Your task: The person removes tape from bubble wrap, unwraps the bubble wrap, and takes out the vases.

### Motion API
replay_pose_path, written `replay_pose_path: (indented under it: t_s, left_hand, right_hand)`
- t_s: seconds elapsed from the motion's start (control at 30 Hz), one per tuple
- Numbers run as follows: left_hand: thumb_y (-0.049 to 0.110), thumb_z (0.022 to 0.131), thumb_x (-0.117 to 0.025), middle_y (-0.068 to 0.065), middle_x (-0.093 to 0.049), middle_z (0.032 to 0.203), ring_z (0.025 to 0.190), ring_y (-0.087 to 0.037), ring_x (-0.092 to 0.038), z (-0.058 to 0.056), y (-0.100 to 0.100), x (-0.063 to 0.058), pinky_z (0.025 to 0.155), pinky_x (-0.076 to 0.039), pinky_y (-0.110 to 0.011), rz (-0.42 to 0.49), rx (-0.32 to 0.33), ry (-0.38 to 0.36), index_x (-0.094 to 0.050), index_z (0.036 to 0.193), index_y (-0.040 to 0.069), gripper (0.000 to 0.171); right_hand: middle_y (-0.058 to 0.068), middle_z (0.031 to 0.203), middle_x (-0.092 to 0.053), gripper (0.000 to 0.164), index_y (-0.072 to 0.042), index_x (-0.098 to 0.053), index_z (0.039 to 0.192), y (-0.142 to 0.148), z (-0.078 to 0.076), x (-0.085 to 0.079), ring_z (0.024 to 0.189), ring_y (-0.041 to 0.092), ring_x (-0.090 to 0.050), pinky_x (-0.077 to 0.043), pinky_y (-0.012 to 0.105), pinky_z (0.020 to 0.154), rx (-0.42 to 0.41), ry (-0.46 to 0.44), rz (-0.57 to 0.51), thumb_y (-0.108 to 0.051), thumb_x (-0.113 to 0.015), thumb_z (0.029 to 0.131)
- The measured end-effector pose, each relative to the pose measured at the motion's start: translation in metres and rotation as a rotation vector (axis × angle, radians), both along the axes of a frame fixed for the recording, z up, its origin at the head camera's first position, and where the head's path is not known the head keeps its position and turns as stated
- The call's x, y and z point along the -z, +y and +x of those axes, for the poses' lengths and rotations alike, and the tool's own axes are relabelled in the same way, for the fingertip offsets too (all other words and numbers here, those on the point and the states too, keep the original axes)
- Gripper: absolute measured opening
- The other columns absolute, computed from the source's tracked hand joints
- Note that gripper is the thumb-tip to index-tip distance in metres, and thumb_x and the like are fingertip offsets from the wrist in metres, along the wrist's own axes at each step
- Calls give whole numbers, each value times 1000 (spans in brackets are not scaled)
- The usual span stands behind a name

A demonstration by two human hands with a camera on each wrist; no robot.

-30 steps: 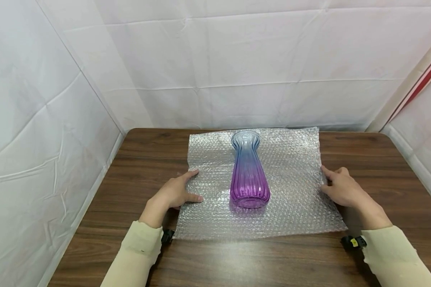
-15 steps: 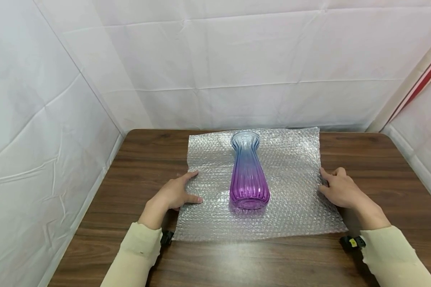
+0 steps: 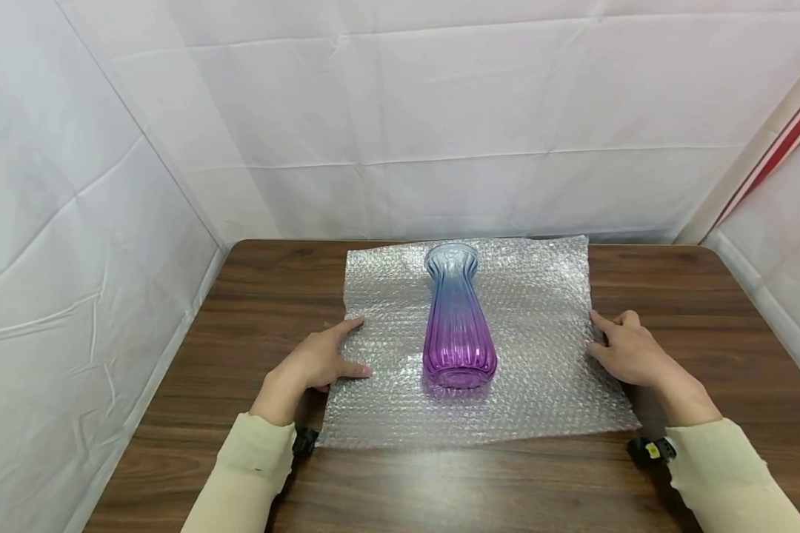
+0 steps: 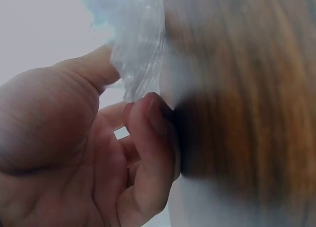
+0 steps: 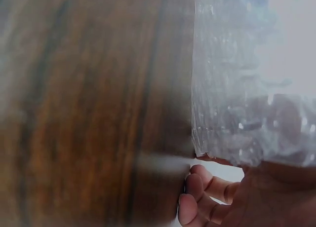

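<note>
A ribbed glass vase [image 3: 461, 326], blue at the neck and purple at the base, lies on its side on a sheet of bubble wrap [image 3: 387, 414]. My left hand [image 3: 315, 359] rests at the sheet's left edge, with thumb and index finger extended onto it. The left wrist view shows the left hand's [image 4: 94, 133] other fingers bent beside the wrap's [image 4: 140, 44] edge. Across the vase, my right hand [image 3: 633, 352] touches the right edge with index finger and thumb. In the right wrist view, bubble wrap [image 5: 237, 108] partly covers the thumb; the other fingers are loosely bent.
A dark wooden table [image 3: 400, 488] bears everything. White cloth [image 3: 400, 111] hangs behind it and along the left side. A red stripe [image 3: 783, 152] runs down the cloth at the right. Small black devices [image 3: 650, 450] are worn at both wrists.
The head view shifts very slightly. Vase, bubble wrap and both hands keep the same places relative to each other.
</note>
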State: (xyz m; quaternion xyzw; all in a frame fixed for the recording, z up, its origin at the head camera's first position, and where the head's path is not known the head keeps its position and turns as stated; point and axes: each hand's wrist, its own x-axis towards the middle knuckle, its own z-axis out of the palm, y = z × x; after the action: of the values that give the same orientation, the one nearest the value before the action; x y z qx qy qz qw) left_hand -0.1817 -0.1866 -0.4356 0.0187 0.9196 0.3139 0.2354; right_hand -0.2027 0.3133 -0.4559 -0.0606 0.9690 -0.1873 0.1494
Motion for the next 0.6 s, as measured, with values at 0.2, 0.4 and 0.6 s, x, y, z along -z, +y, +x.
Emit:
replay_pose_path:
  t_s: [0.2, 0.4, 0.6]
  left_hand:
    - [38, 88, -84, -23, -35, 165, 59, -21, -58, 3, -2, -4, 54, -55, -33, -10, 16, 17, -31, 164, 34, 93]
    - [39, 92, -80, -23, -54, 150, 58, -21, -59, 7, -11, -13, 59, -55, -35, -24, 39, 77, -37, 162, 26, 84]
    - [42, 94, -77, -16, -54, 154, 111, -33, -69, 7, -16, -22, 102, -52, -56, -78, 60, 178, -41, 160, 17, 79]
  right_hand:
    - [33, 119, -35, 72, 10, -22, 159, 0, 1, -2, 91, 35, -46, -42, 38, 68, 8, -3, -31, -25, -53, 104]
    - [38, 124, -40, 71, 14, -26, 157, 1, -1, -8, 102, 40, -48, -47, 49, 76, -7, 13, -34, -22, -54, 102]
    - [39, 126, -44, 72, 13, -24, 158, 4, 1, -19, 105, 40, -44, -47, 50, 78, -16, 34, -49, -21, -55, 102]
